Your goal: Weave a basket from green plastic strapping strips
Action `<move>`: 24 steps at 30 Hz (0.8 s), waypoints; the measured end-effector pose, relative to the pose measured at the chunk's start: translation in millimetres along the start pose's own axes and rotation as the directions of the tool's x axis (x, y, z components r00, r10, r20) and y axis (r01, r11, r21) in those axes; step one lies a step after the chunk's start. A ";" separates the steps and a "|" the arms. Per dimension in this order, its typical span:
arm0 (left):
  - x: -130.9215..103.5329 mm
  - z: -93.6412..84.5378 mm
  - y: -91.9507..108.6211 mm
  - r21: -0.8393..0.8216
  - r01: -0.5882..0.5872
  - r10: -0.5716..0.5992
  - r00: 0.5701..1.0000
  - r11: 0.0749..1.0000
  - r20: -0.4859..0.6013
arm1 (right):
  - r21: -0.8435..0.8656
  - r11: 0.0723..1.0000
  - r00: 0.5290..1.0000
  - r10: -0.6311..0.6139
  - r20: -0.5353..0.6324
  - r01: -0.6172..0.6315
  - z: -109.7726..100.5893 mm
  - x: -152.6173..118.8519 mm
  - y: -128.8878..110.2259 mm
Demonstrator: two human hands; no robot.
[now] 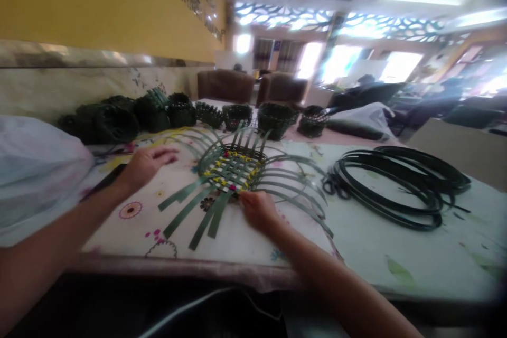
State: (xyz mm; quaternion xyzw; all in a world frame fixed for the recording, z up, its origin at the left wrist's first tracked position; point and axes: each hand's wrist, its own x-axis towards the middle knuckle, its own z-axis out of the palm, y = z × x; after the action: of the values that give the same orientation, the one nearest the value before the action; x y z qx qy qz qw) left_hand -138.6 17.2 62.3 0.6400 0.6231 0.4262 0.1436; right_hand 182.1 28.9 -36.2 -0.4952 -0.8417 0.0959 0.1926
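Note:
A half-woven basket (233, 169) of flat dark green strips lies on the flowered tablecloth (245, 237) before me. Its checked base carries yellow ties and a few pink ones, and loose strip ends fan out all round. My right hand (259, 210) is closed at the near edge of the weave, fingers pinched on the basket's rim; the fingertips are partly hidden. To the left of the basket my left hand (150, 163) hovers above the cloth, fingers stretched out and holding nothing. It is apart from the strips.
Coils of green strip (390, 187) lie on the right, with scissors (336, 186) beside them. Several finished green baskets (277, 119) line the back. A white plastic bag (39, 163) bulges at the left, another plastic bag (364, 119) at the back right. Brown chairs (225, 84) stand beyond.

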 end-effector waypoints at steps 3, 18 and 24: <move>-23.1 28.0 -33.0 0.069 -0.126 0.124 0.992 0.990 0.027 | 0.011 1.000 1.000 -0.007 -0.023 0.007 2.3 0.1 0.5; -8.2 90.0 -94.3 0.354 -0.411 0.376 0.912 0.840 0.166 | 0.079 0.994 0.995 -0.070 -0.075 0.076 22.1 5.3 15.5; -17.1 78.6 -76.9 0.354 -0.388 0.325 0.919 0.851 0.224 | 0.098 0.994 0.997 -0.040 -0.073 0.047 19.3 6.3 10.6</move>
State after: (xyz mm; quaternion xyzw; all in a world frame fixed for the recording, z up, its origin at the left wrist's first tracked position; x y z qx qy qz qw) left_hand -131.1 42.8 -45.7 0.7914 0.5524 0.2609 -0.0204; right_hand 179.8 40.1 -56.0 -0.4696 -0.8391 0.1159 0.2490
